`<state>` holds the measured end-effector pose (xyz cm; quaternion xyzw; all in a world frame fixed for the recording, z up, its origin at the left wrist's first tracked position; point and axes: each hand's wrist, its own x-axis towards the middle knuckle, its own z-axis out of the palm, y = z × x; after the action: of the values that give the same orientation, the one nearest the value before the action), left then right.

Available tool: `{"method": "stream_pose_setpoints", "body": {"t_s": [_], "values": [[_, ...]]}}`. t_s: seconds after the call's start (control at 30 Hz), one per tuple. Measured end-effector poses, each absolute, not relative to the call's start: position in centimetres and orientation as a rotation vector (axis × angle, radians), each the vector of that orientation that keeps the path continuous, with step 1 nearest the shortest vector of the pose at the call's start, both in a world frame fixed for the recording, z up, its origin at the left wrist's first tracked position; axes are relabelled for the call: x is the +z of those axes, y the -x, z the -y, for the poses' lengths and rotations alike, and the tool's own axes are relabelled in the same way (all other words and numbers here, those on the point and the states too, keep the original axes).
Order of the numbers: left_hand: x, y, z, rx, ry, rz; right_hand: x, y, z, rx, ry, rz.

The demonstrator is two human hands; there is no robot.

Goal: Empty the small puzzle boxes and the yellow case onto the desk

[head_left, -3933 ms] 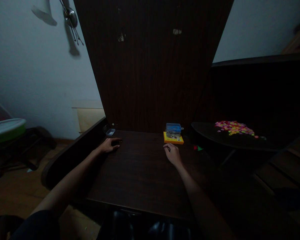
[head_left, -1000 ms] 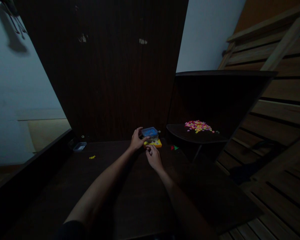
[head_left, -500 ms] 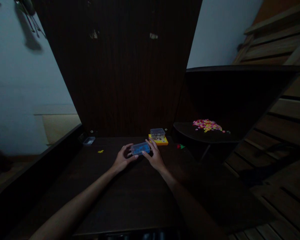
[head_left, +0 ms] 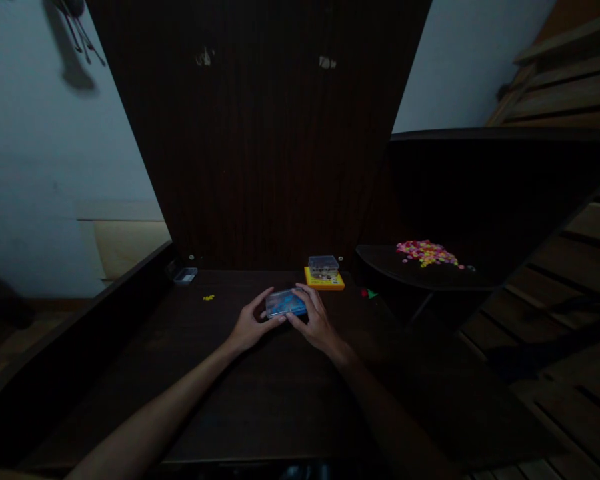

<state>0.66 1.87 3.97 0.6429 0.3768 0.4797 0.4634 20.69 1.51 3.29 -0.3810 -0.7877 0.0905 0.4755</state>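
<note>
At the centre of the dark desk (head_left: pixel 275 393), a clear box with blue contents (head_left: pixel 285 304) sits between two hands. The left hand (head_left: pixel 249 328) grips it from eight o'clock, thumb along the near edge; the right hand (head_left: pixel 319 325) grips it from four o'clock, fingers reaching over its right end. Whether the box touches the desk or is just above it, and whether its lid is latched, I cannot tell in this dim light.

To handle it well, I would keep it low and level, press evenly from both ends, and let one hand steady while the other works the edge, since a sudden pop could scatter loose contents.

Farther out, between one and two o'clock, a second clear box (head_left: pixel 323 263) rests on a yellow box (head_left: pixel 325 285), near enough to be knocked by the right fingers. Yellow bits (head_left: pixel 209 298) lie at nine o'clock, with a small clear container (head_left: pixel 185 275) towards ten. At three is a red-and-green item (head_left: pixel 369 293); beyond it, a multicoloured pile (head_left: pixel 427 253) lies on a curved shelf (head_left: pixel 380 265).
</note>
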Motion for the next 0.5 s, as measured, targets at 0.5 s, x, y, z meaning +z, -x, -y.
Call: {"method": "stream_pose_setpoints", "body": {"t_s": [0.5], "values": [[5.3,-1.1,-0.2,1.199,-1.564,-0.939,2.8,-20.3,-1.2,0.076,0.877,1.844]]}}
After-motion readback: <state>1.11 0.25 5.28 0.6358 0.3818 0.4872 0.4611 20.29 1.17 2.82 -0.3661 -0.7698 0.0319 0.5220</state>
